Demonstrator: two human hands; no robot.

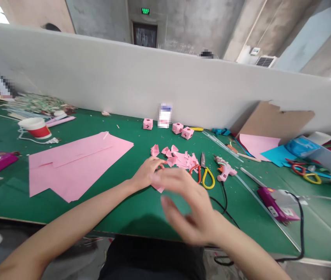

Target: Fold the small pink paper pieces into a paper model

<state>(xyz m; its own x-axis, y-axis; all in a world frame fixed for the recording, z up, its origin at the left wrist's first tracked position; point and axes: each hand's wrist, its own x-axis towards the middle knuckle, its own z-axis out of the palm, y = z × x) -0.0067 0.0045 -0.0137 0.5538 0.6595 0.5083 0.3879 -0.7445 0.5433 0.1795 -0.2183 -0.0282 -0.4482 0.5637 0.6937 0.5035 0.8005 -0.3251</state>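
My left hand [147,172] rests low over the table beside the pink paper scraps [184,159]. Its fingers are curled together, and my right hand partly covers them, so what they hold cannot be made out. A pink paper piece [157,189] shows just below it. Nearer to me, my right hand [190,204] is raised and blurred by motion, thumb and fingers apart with nothing between them. Just past it lie scissors [208,178] with red and yellow handles and a pink glue gun [226,171]. Folded pink paper pieces [155,150] sit beyond my left hand.
Large pink sheets [78,167] cover the left side. Several pink paper cubes [148,124] stand near the white partition [110,77]. A paper cup [37,127] is at left. Right are a purple power strip [278,205], black cable, cardboard [267,122] and more scissors [304,172].
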